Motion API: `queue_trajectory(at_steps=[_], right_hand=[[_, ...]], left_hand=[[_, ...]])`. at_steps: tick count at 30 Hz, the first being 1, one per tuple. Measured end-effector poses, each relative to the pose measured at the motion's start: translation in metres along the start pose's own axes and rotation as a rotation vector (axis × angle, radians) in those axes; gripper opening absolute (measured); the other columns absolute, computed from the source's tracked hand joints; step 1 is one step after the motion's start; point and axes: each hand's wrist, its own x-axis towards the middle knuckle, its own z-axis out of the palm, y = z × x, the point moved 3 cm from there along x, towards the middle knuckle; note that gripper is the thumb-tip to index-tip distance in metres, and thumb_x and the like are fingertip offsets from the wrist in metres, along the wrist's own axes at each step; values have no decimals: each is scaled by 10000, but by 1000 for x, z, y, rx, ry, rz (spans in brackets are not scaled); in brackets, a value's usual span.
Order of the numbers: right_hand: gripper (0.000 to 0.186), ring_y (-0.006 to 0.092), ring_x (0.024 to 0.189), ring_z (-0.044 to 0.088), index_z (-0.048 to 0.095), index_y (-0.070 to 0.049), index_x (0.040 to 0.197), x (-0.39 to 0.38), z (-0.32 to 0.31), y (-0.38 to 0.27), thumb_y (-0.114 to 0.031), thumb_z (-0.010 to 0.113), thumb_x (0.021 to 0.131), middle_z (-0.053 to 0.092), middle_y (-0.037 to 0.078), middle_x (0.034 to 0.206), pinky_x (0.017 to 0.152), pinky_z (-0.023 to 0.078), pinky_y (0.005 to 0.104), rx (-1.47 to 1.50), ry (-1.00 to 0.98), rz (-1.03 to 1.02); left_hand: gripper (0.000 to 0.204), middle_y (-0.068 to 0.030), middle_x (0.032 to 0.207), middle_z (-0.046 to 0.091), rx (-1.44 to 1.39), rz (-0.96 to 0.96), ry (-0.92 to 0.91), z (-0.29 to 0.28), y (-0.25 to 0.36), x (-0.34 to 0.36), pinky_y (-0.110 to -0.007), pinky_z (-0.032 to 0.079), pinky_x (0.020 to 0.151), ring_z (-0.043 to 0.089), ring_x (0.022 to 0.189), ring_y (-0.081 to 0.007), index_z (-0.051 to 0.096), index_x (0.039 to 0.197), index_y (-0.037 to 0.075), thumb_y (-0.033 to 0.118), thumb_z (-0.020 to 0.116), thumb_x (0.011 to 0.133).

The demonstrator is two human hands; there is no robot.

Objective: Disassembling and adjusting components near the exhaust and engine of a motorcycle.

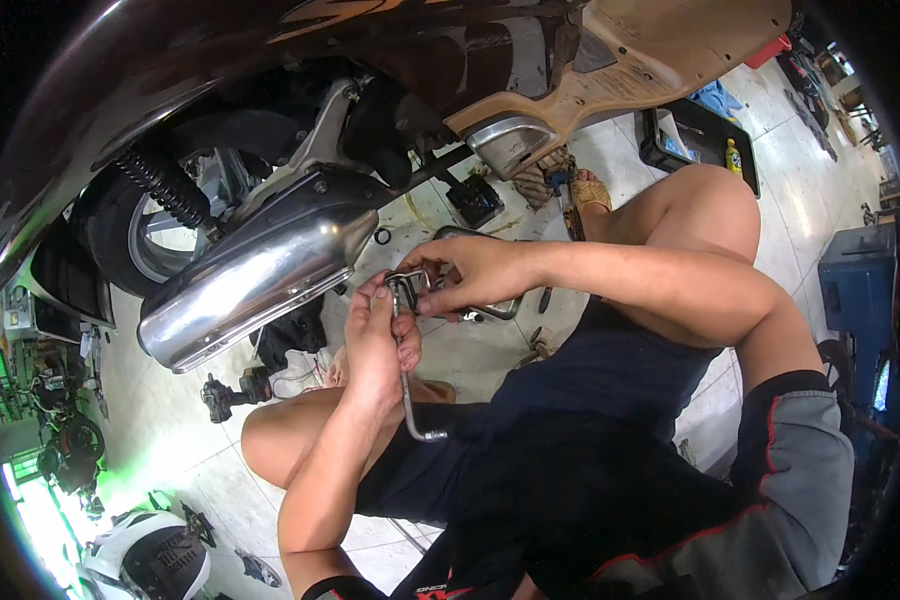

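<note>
My left hand (378, 340) is closed round the shaft of an L-shaped metal wrench (407, 408), whose bent end hangs down over my lap. Close beside its upper end, my right hand (475, 270) pinches a small shiny metal part, partly covered by the fingers. The two hands nearly meet in front of my knees. Just beyond them is the silver exhaust muffler (255, 270) of a motor scooter. I cannot make out whether the small part touches the wrench.
The scooter's rear wheel (135, 240) and black shock absorber (165, 190) are at the upper left. A cordless power tool (232, 393) lies on the tiled floor. Far right are a black tray (654, 150) with a yellow bottle (733, 158), and a blue cabinet (860, 280).
</note>
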Motion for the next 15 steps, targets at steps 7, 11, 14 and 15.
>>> queue_trajectory(at_steps=[7, 11, 14, 15], right_hand=[[578, 328, 895, 710, 581, 6, 1294, 8, -28, 7, -127, 817, 783, 690, 180, 1074, 800, 567, 398, -550, 363, -223], [469, 398, 953, 689, 605, 1, 1196, 21, -40, 19, -98, 783, 773, 681, 196, 1017, 814, 562, 451, -696, 585, -324], [399, 421, 984, 672, 607, -3, 1153, 25, -48, 25, -94, 753, 793, 672, 205, 1004, 825, 556, 476, -763, 651, -298], [373, 428, 994, 664, 604, -4, 1144, 25, -50, 27, -94, 738, 808, 668, 210, 1011, 832, 553, 484, -788, 659, -253]], left_hand=[[238, -17, 732, 535, 357, 219, 238, 6, -22, 84, -277, 376, 436, 499, 539, -100, 522, 1276, 103, 246, 485, 1089], [195, -21, 763, 570, 245, 428, 234, 35, -41, 143, -269, 419, 489, 561, 637, -90, 539, 1223, 71, 204, 496, 1087], [170, -17, 790, 573, -229, 520, 164, 55, -48, 166, -248, 408, 525, 545, 669, -70, 517, 1233, 70, 147, 502, 1082], [170, -17, 790, 573, -252, 562, 145, 58, -49, 167, -248, 408, 525, 545, 669, -70, 517, 1233, 70, 147, 502, 1082]])
